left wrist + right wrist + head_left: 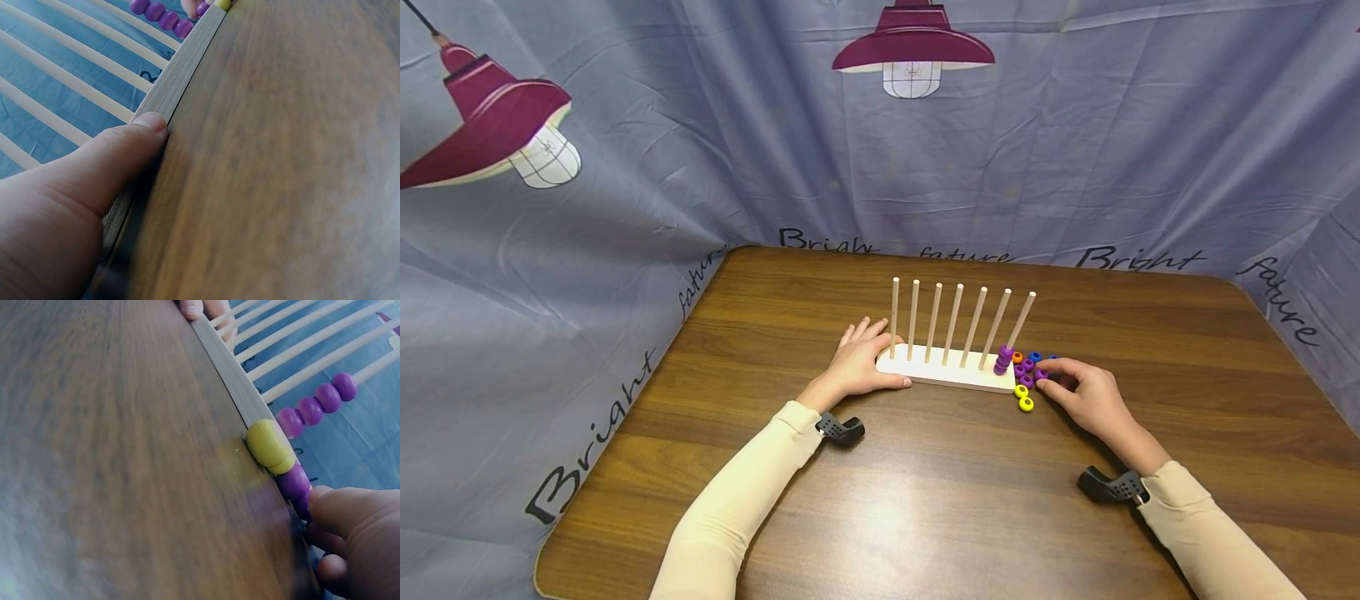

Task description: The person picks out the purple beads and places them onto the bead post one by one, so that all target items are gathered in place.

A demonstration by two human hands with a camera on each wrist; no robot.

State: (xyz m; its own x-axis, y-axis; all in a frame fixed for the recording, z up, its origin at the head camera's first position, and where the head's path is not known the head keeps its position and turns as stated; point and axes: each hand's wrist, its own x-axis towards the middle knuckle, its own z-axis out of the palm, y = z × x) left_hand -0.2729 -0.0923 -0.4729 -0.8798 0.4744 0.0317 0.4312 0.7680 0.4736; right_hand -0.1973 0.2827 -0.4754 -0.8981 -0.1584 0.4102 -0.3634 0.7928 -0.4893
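A pale wooden peg board (951, 377) with several upright rods stands on the table. Its rightmost rod carries a stack of purple beads (1003, 360), also seen in the right wrist view. My left hand (856, 367) holds the board's left end, thumb along the front edge and the other fingers spread behind. Just past the board's right end, my right hand (1090, 396) pinches a purple bead (1041, 375) between thumb and forefinger. Around it lie loose purple beads (1027, 381), two yellow beads (1026, 404), an orange bead (1017, 357) and blue beads (1035, 357).
The brown wooden table (970, 492) reaches back to a blue-grey curtain (1037, 167) printed with lamps and lettering. Dark wrist cameras (842, 429) are strapped to both wrists. The other rods carry no beads.
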